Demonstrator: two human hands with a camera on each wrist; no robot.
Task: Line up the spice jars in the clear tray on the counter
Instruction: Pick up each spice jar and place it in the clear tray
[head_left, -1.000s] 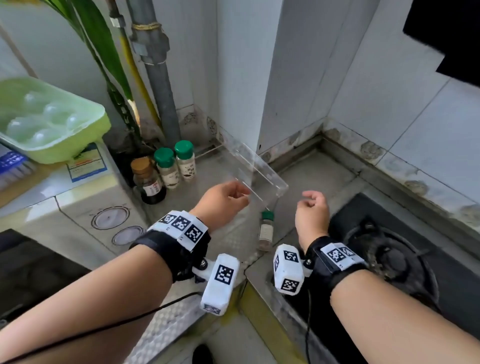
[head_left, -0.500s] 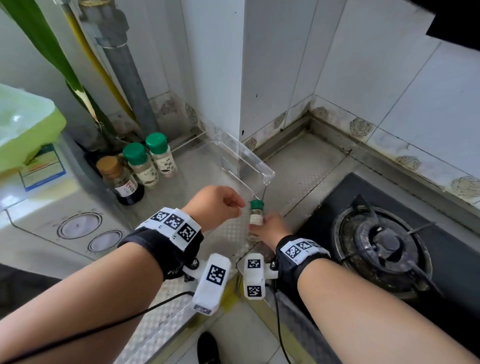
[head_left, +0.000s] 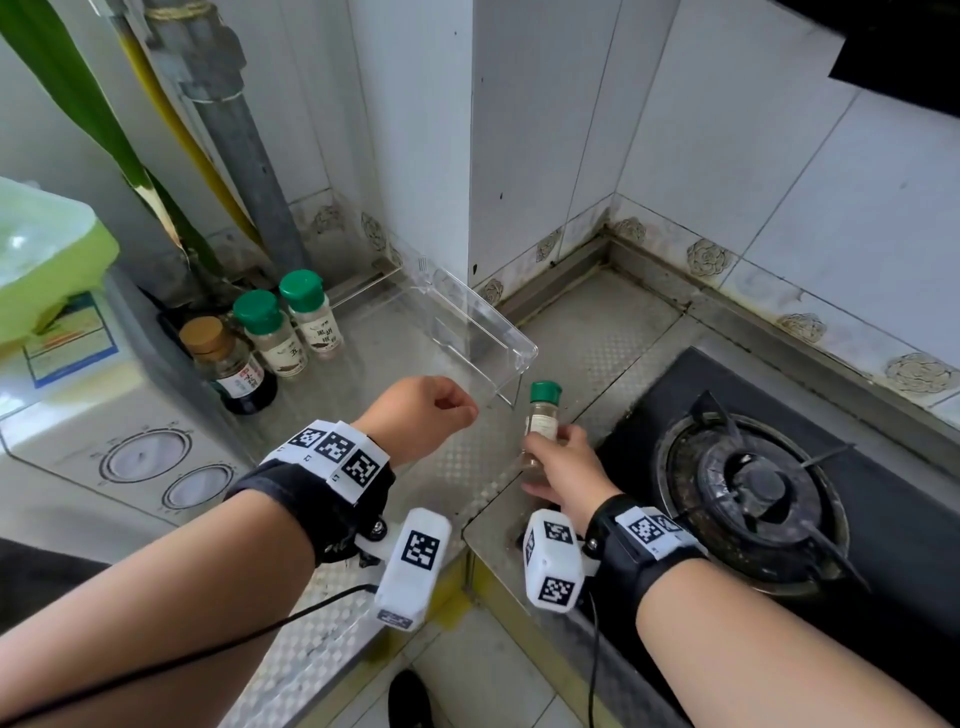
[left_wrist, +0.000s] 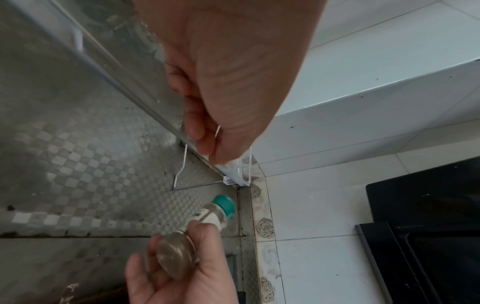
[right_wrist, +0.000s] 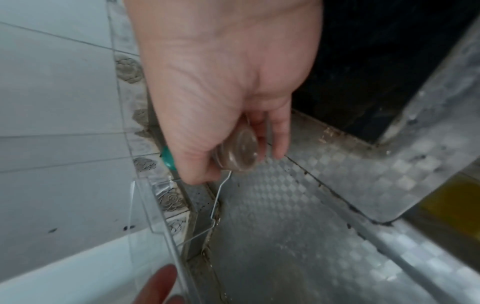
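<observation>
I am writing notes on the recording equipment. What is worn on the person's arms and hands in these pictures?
Both forearms are bare, with no sleeves or gloves. The left hand and the right hand each have a black wrist strap topped by a white band of square black-and-white markers. A white box-shaped camera unit with similar markers hangs under each wrist. A thin black cable runs along the left forearm.

Chinese jar labels (head_left: 323, 332), illegible.

Three green-capped spice jars (head_left: 542, 423), one tray (head_left: 511, 347)
</observation>
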